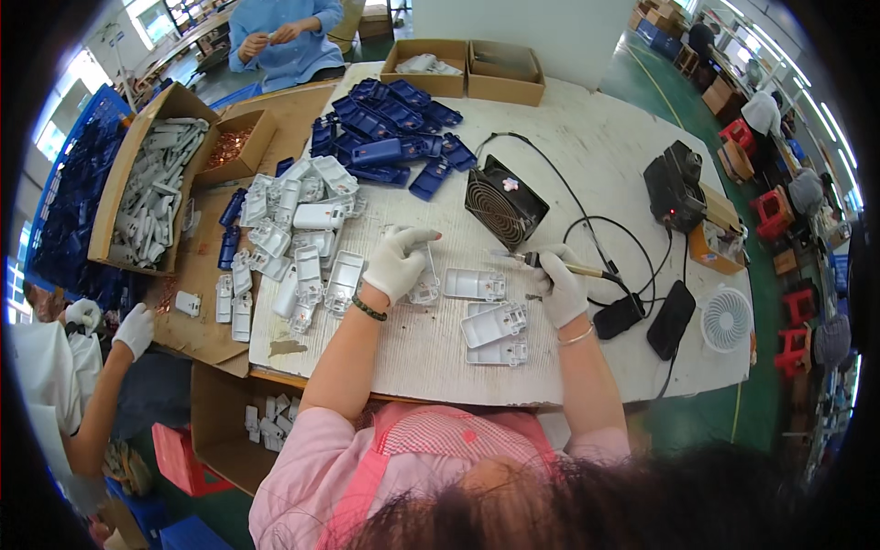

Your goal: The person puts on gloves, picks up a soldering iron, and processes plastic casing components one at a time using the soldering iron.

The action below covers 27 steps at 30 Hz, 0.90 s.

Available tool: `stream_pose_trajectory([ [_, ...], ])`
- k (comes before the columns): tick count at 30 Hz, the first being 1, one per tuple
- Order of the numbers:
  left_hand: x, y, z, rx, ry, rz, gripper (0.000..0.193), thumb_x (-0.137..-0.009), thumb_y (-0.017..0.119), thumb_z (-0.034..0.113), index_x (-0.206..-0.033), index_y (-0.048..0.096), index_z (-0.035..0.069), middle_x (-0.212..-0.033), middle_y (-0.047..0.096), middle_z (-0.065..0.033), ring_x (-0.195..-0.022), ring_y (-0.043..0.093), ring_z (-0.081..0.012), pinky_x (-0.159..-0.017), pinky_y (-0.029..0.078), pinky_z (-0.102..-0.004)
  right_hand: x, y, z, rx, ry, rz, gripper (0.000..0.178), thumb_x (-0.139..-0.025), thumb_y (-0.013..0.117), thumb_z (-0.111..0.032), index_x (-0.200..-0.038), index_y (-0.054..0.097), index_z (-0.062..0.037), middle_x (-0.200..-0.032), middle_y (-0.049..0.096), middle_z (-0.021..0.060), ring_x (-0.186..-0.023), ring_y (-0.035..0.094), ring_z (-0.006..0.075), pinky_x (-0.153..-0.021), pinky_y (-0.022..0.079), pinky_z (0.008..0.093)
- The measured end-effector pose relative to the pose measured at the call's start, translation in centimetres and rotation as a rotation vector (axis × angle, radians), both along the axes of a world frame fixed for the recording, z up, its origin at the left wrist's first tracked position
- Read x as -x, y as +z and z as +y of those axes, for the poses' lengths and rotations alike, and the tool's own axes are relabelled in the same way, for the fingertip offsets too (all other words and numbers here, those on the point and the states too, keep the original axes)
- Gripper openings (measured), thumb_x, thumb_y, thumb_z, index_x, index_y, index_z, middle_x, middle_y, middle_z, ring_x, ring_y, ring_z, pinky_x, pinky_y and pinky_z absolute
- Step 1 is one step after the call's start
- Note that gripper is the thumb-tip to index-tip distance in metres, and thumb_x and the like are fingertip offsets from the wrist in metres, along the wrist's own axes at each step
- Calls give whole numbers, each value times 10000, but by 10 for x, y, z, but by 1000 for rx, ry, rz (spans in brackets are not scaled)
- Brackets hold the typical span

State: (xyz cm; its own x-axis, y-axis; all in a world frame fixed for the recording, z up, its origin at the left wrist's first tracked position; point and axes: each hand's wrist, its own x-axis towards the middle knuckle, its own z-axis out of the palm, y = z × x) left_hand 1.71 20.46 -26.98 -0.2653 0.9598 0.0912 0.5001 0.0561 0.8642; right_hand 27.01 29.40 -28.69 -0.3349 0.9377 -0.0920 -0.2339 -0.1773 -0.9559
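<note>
My left hand (396, 263), in a white glove with a fingertip bare, is closed at the edge of a white plastic housing (425, 289); the hand covers part of it. My right hand (559, 289), also gloved, grips a soldering iron (585, 270), its thin tip pointing left toward my left hand. Between my hands lie a white open housing (475, 284) and, nearer me, another housing (495, 324) overlapping a third one (500, 352). A black fan with a round grille (502, 202) stands just beyond both hands.
White housings (307, 215) and blue plastic shells (385, 128) are heaped left and behind. A cardboard box (156, 188) holds white parts. Right are a black soldering station (676, 188), cables, a black flat device (672, 319) and a small white fan (726, 319). Co-workers sit left and across.
</note>
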Motion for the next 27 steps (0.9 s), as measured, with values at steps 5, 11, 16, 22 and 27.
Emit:
stream_pose_trajectory([
  [5,-5,-12,4,-185,90,102,148,-753,553,86,-876,576,7,-758,572,-98,-734,559,-200,-723,455,-300,0,6,-3,7,4,-13,103,-873,515,-167,-827,535,-77,-628,516,-33,-499,416,4,-439,306,135],
  [11,-21,-20,4,-193,33,143,138,-739,628,100,-787,525,21,-778,539,-137,-690,542,-272,-618,447,-342,-1,5,-4,37,49,20,101,-843,550,-148,-831,567,-48,-626,529,-10,-507,443,26,-440,341,161],
  [16,-22,-21,2,-154,26,132,135,-737,625,83,-775,510,22,-760,525,-136,-674,533,-276,-601,441,-345,3,9,-8,17,99,-35,86,-827,545,-118,-825,560,-33,-617,530,-2,-501,434,29,-441,338,164],
  [22,-21,-24,4,-202,27,205,115,-738,621,55,-737,514,13,-689,528,-98,-598,507,-201,-560,421,-299,3,9,-8,-69,136,-141,101,-792,586,-130,-791,565,-31,-657,573,11,-528,459,29,-466,375,176],
  [27,-20,-21,2,-168,36,210,117,-744,619,63,-733,512,16,-687,520,-94,-608,500,-201,-572,416,-303,4,10,-8,-96,156,-171,114,-794,590,-139,-792,566,-27,-705,611,32,-546,478,32,-478,395,177],
])
